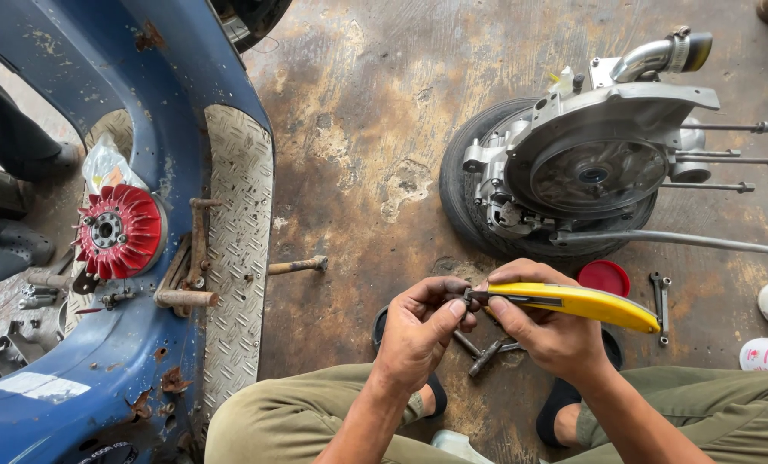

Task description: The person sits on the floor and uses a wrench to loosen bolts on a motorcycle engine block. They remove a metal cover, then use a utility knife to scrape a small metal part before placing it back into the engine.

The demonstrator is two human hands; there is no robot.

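Squatting on a stained concrete floor (358, 129), knees in olive trousers at the bottom edge. Right hand (551, 331) wrapped around a yellow utility knife (586, 302), thumb and forefinger pressed on its dark front end, handle pointing out to the right. Left hand (423, 322) curled, fingertips pinching a small dark part (468, 298) right at the knife's tip; too small to tell its shape. Both hands meeting above the gap between the knees, touching at the fingertips.

Below the hands, on the floor between the sandalled feet, a few dark metal tools (485, 351) lying crossed. Just behind the right hand, a round red cap (605, 277), partly hidden by the knife, and beside it a short double-ended spanner (661, 301).

Farther back, a silver scooter engine (594, 163) resting on its black tyre (460, 193), long studs sticking out to the right and a curved pipe on top. On the left, a rusty blue scooter body (156, 103) with a checker-plate footboard (238, 241), a red finned flywheel (119, 230) showing through its opening. At the right edge, a white bottle (766, 354) lying on the floor.
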